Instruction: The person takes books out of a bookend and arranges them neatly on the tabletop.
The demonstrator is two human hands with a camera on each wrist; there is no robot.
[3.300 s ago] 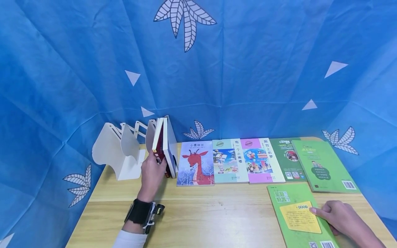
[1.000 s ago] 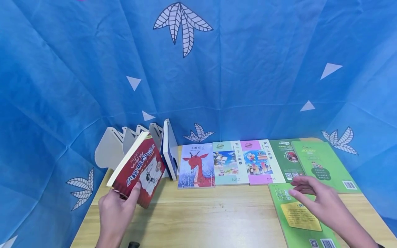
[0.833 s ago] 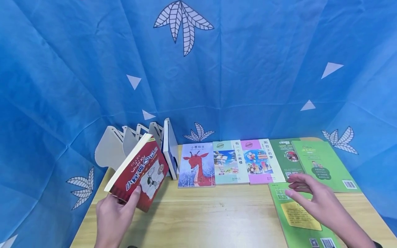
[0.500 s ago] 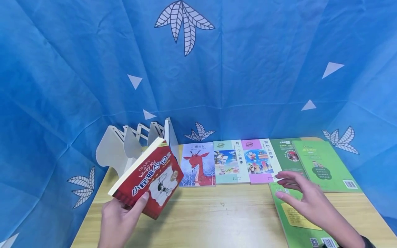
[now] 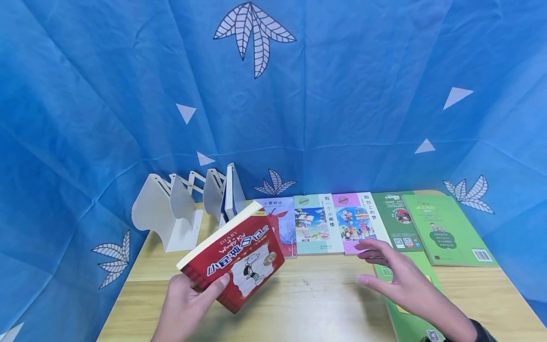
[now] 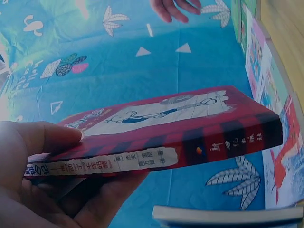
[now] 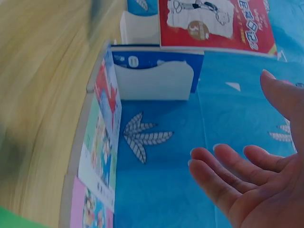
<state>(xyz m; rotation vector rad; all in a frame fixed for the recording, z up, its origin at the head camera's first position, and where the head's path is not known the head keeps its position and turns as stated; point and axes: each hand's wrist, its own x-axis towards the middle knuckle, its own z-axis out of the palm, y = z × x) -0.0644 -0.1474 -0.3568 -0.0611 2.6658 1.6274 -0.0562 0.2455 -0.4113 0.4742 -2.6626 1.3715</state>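
My left hand [image 5: 188,297] grips a red "Diary of a Wimpy Kid" book [image 5: 243,261] by its spine edge, thumb on the front cover and fingers beneath. The book is tilted in the air over the table and overlaps the deer-cover book [image 5: 284,223]. In the left wrist view the spine of the red book [image 6: 213,140] faces the camera. My right hand [image 5: 401,280] hovers with fingers spread and holds nothing, partly hiding a green book with a yellow panel [image 5: 410,323]. In the right wrist view the right hand [image 7: 256,175] shows its palm, apart from the red book [image 7: 223,23].
A white expanding book rack [image 5: 183,232] stands at the back left, with a blue book [image 5: 229,190] upright at its right end. Along the back lie a mint book [image 5: 318,244], a pink book [image 5: 363,247], a dark green book [image 5: 395,213] and a light green book [image 5: 448,228].
My left hand has pulled the red book out of the rack and carried it right and nearer. My right hand has let go of the yellow-panel green book, lifted and moved left.
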